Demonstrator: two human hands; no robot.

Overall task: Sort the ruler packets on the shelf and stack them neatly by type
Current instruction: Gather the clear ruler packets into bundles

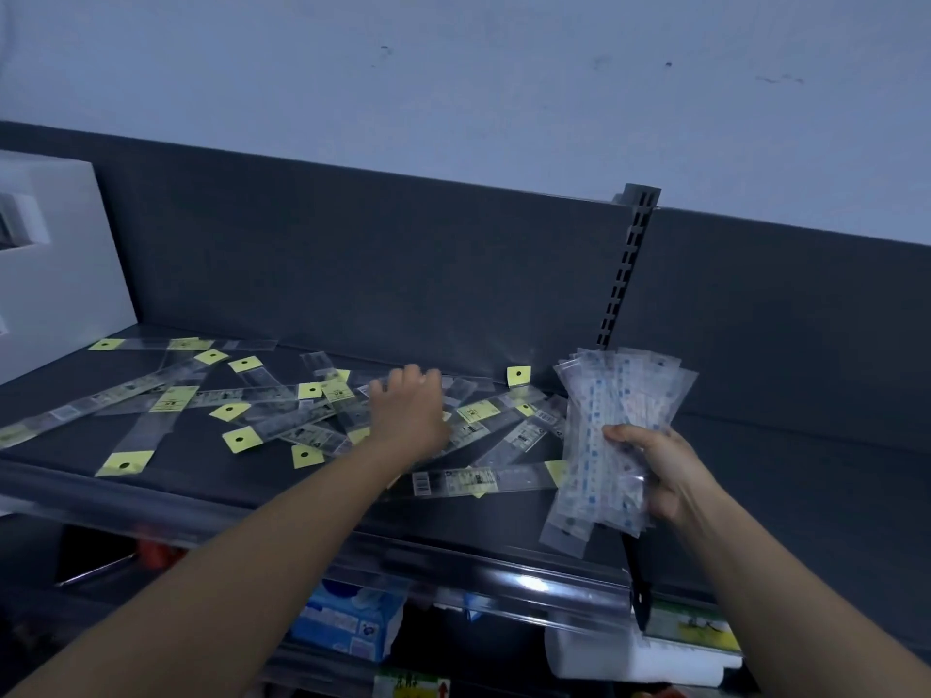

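Right hand, 4 o'clock: fingers curled round fanned blue-printed packets. Left hand, centre: fingers bent onto yellow-tagged packets strewn over the shelf toward 9 o'clock; grip indiscernible.

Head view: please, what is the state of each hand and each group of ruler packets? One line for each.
yellow-tag packets, scattered and overlapping on the shelf, not stacked.
blue-printed packets, gathered in one fanned bundle, held up.
right hand, gripping the blue-printed packets.
left hand, over the yellow-tag packets, fingers bent down; grip hidden.
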